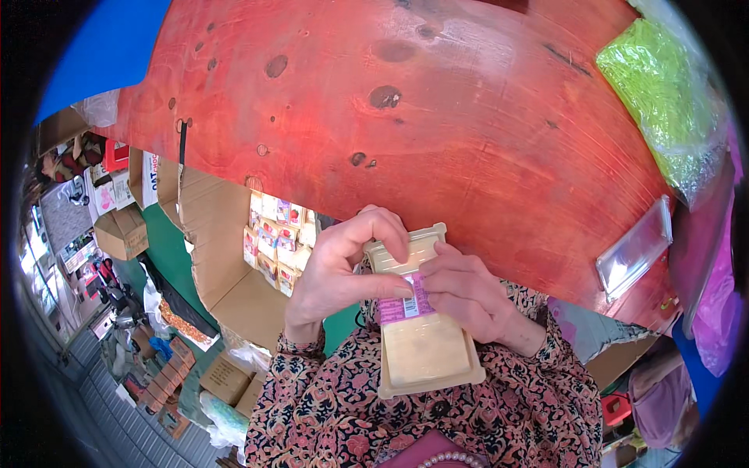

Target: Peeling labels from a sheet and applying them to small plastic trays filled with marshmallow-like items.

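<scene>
I hold a shallow plastic food pack (427, 352) tilted in front of my chest, just off the near edge of the red table (437, 140). Its contents are pale cream. A pink-purple label (394, 310) with a barcode wraps across its middle. My left hand (343, 269) grips the pack's left side, the thumb lying on the label and the index finger bent over the far end. Curled over the right side is my right hand (472, 296), its fingertips at the label's right edge. What lies under those fingers is hidden.
A clear plastic tray or lid (636, 248) lies at the table's right edge. Beyond it is a lime-green plastic-wrapped bundle (663, 97). Left of me stands an open cardboard box (222, 234) holding several similar labelled packs (277, 242). More boxes (123, 232) stand farther left.
</scene>
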A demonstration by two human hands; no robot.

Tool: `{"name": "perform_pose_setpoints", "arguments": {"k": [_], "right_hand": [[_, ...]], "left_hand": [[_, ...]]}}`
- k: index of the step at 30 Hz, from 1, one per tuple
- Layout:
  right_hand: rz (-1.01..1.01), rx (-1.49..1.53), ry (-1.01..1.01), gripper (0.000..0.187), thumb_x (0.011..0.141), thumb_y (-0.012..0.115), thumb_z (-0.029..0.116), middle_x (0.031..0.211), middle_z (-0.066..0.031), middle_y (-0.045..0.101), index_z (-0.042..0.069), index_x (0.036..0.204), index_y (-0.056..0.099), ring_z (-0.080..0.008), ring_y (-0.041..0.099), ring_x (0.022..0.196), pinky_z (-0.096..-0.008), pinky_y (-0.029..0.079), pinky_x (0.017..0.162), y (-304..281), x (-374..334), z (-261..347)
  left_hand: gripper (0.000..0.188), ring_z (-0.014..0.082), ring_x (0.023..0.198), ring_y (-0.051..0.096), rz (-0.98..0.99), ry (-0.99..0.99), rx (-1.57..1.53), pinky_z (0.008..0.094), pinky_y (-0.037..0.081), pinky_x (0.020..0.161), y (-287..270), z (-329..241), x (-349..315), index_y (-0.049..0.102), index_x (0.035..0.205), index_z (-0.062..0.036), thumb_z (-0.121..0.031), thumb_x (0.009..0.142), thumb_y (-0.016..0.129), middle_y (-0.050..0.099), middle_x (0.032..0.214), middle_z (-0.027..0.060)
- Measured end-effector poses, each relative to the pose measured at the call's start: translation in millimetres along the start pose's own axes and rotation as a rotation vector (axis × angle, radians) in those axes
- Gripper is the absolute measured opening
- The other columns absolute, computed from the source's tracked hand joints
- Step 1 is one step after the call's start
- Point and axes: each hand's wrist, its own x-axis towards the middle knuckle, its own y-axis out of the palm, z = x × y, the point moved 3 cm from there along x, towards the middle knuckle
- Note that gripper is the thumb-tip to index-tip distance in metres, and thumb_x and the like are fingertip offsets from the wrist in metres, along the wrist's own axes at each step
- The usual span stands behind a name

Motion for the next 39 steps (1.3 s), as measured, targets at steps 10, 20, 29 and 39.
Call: {"name": "perform_pose_setpoints", "arguments": {"k": [10,20,29,39], "right_hand": [[0.014,-0.045,-0.030,0.021,0.079,0.060,0.004,0.105,-0.0174,0.057,-0.002,0.098,0.056,-0.0351,0.056,0.101,-0.0556,0.041,0.097,-5.0,4.6,2.0],[-0.151,0.159,0.031,0.028,0.071,0.067,0.004,0.100,-0.0172,0.059,-0.002,0.096,0.056,-0.0345,0.059,0.097,-0.0502,0.047,0.093,-7.6,16.0,2.0],[-0.092,0.065,0.116,0.027,0.073,0.069,0.004,0.092,-0.0178,0.060,-0.004,0.095,0.055,-0.0310,0.061,0.087,-0.0384,0.052,0.078,1.9,22.7,10.0],[0.067,-0.159,0.469,0.050,0.071,0.070,-0.007,0.097,-0.0118,0.059,-0.001,0.117,0.053,-0.0214,0.061,0.090,-0.0308,0.049,0.082,16.9,37.3,6.7]], "left_hand": [[0.016,0.0191,0.080,0.056,-0.104,0.027,0.269,0.0306,0.044,0.073,4.9,-8.1,2.3,0.057,0.076,-0.0028,-0.002,0.070,0.072,0.058,0.077,0.0063],[0.044,0.0354,0.098,0.053,0.187,0.520,0.420,0.0471,0.039,0.088,-6.4,-31.0,-5.5,0.062,0.097,0.0031,-0.026,0.067,0.074,0.059,0.098,0.0137],[0.036,0.0347,0.086,0.056,-0.087,0.492,0.628,0.0412,0.045,0.074,8.4,-25.8,-30.6,0.064,0.089,0.0047,-0.013,0.059,0.074,0.058,0.088,0.0138],[0.028,0.0246,0.095,0.063,-1.141,-0.059,-0.997,0.0397,0.052,0.083,-72.8,102.5,-129.1,0.058,0.109,-0.0026,-0.004,0.082,0.065,0.064,0.106,0.0082]]}}
